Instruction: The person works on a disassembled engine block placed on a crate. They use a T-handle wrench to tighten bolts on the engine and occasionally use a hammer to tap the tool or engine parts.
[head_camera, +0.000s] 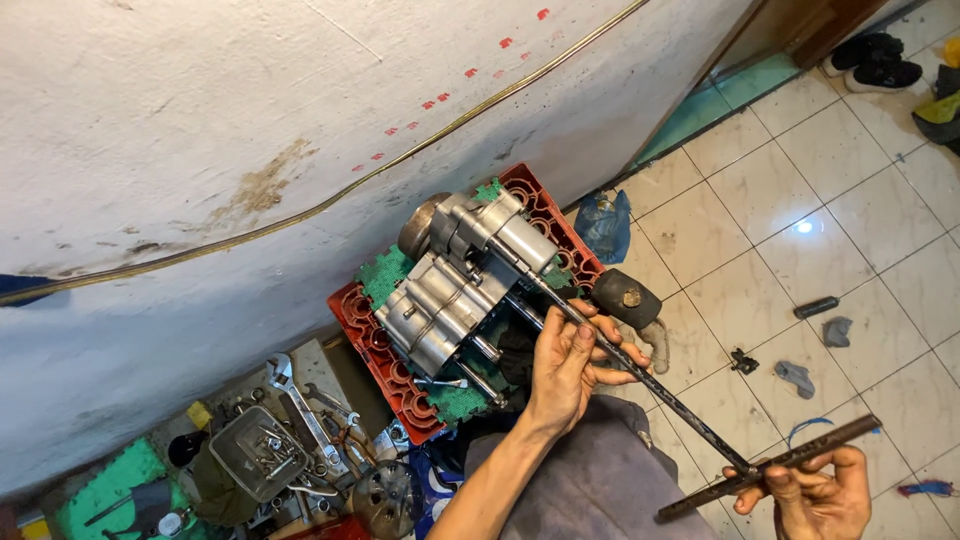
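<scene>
Gripping a long rod (640, 375), left hand (565, 365) fingers closed around it.

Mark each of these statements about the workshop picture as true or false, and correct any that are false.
1. The left hand grips a long dark rod that runs up to the metal engine block. True.
2. The engine block rests on a blue crate. False: the crate is red, with green foam pads on it.
3. The right hand holds a dark bar across the rod's lower end. True.
4. A black-headed mallet lies beside the crate on the tiled floor. True.
5. The clear tub of bolts stands on top of the engine block. False: it stands on the floor among loose spanners, lower left of the crate.
</scene>
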